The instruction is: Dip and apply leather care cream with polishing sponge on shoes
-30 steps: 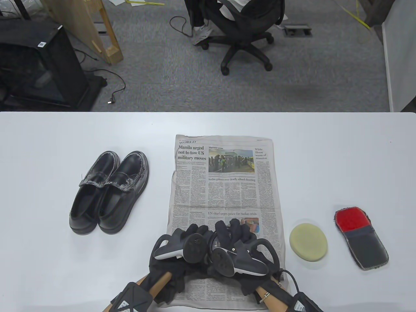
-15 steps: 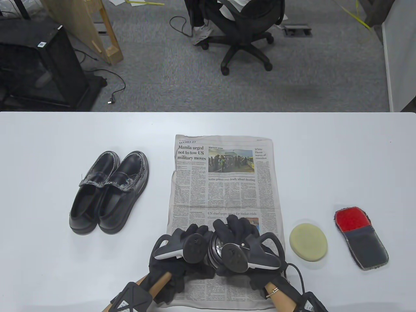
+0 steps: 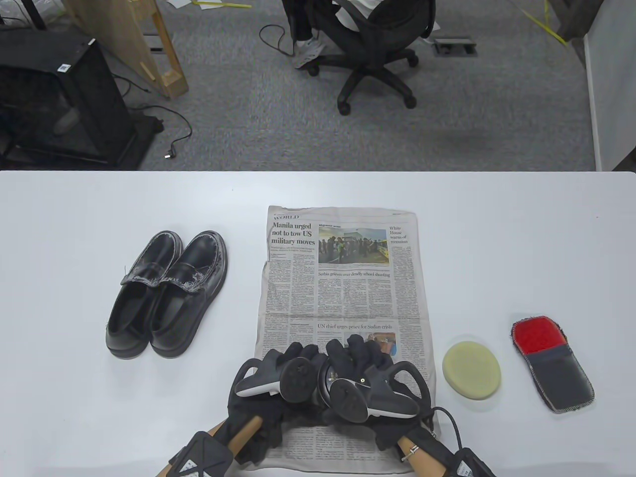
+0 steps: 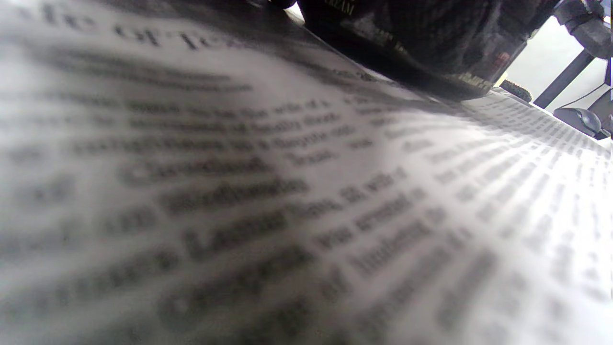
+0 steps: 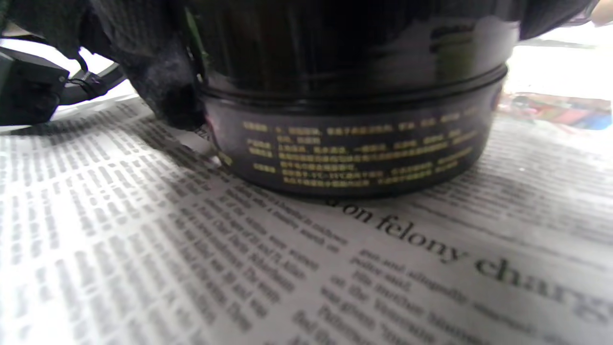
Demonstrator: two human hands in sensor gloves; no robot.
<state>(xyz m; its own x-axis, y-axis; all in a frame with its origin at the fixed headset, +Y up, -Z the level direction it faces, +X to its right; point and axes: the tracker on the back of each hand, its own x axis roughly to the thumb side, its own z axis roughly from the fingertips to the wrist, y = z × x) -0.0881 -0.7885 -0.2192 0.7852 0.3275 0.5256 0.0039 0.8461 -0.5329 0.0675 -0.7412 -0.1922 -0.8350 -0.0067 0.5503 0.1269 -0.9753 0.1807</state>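
We are in an office, set up as a work station. Beyond our white table [image 3: 99, 208] we see grey carpet [image 3: 258, 119], a black swivel chair [image 3: 370, 44] on castors with someone seated in it, a floor socket box [image 3: 454, 47], a loose power cable [image 3: 169, 124] and a black cabinet [image 3: 59, 99]. A pale wooden frame [image 3: 159, 49] leans nearby, and a white partition panel [image 3: 611, 89] stands at the right.

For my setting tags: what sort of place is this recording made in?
Probably an office or lab workspace: grey carpet, a wheeled office chair beyond the white table, and a black cabinet with loose cables.
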